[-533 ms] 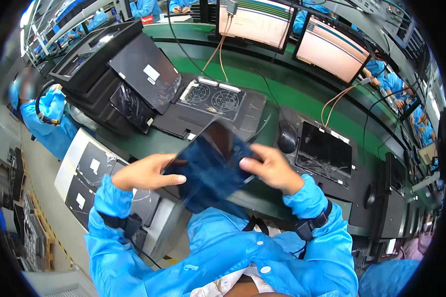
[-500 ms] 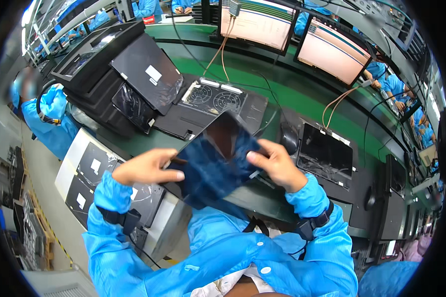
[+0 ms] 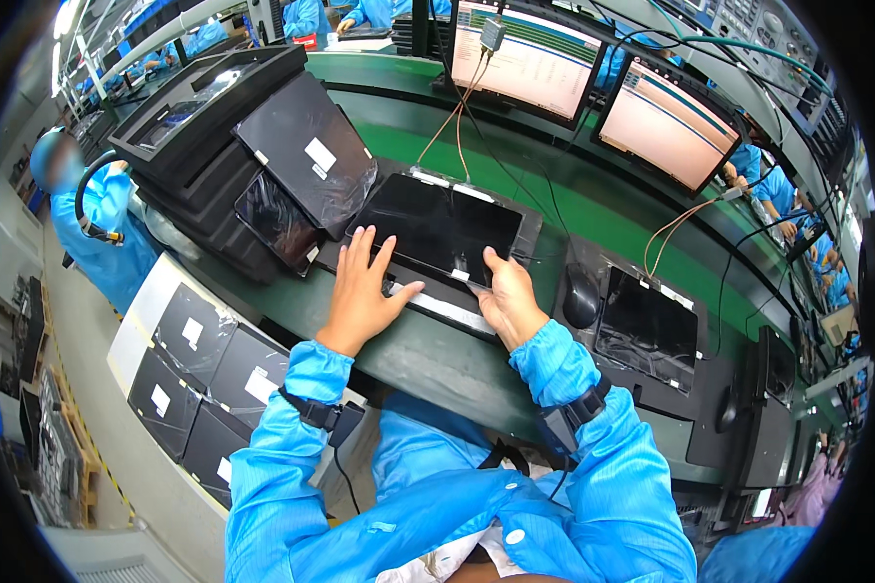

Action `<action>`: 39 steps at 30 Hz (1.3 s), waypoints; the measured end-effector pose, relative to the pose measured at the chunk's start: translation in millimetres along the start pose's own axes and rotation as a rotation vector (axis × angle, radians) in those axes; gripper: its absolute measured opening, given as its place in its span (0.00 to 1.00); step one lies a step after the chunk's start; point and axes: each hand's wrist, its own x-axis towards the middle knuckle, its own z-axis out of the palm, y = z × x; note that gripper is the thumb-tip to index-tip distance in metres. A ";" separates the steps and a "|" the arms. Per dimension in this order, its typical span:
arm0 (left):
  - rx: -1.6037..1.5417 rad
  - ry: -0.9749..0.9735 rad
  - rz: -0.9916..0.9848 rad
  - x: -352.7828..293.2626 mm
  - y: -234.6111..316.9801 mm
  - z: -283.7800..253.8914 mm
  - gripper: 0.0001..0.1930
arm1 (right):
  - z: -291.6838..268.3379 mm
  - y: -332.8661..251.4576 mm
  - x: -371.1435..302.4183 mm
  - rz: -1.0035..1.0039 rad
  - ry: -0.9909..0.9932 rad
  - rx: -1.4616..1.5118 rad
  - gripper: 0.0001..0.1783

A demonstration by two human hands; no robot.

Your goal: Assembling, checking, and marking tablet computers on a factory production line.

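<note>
A black glossy tablet [image 3: 442, 225] lies on a black test fixture [image 3: 530, 243] on the bench in front of me. My left hand [image 3: 360, 296] is open, fingers spread, its fingertips at the tablet's near left edge. At the near right corner my right hand [image 3: 507, 293] holds the tablet's edge, thumb on top; its other fingers are partly hidden. A light strip [image 3: 447, 309] runs along the fixture's front, between my hands.
Left stand stacked black trays [image 3: 199, 185], a large black panel [image 3: 306, 146] leaning on them and a film-wrapped device [image 3: 274, 222]. Further panels lie on a white surface [image 3: 146, 311]. To the right are a mouse [image 3: 581, 294], another tablet [image 3: 647, 330] and two monitors [image 3: 525, 58]. Cables hang across the bench.
The tablet has gone from mid-air before me down onto the fixture, covering its circle patterns. My left hand has moved right and opened flat; the right hand has followed the tablet's corner.
</note>
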 end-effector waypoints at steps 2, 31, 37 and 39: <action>-0.021 0.050 -0.001 -2.6 -4.0 7.8 0.36 | 3.4 -6.4 -8.1 0.041 0.043 0.000 0.14; -1.172 0.381 -0.590 -6.3 75.9 31.5 0.25 | -4.6 -53.4 -23.8 -0.083 -0.131 -0.559 0.27; -2.249 -0.053 -1.071 32.5 89.5 17.7 0.26 | 6.0 -54.9 -16.9 -0.108 -0.077 -0.512 0.29; -2.203 0.006 -0.929 45.1 76.3 39.7 0.19 | -0.6 -56.0 -15.7 -0.126 -0.081 -0.549 0.29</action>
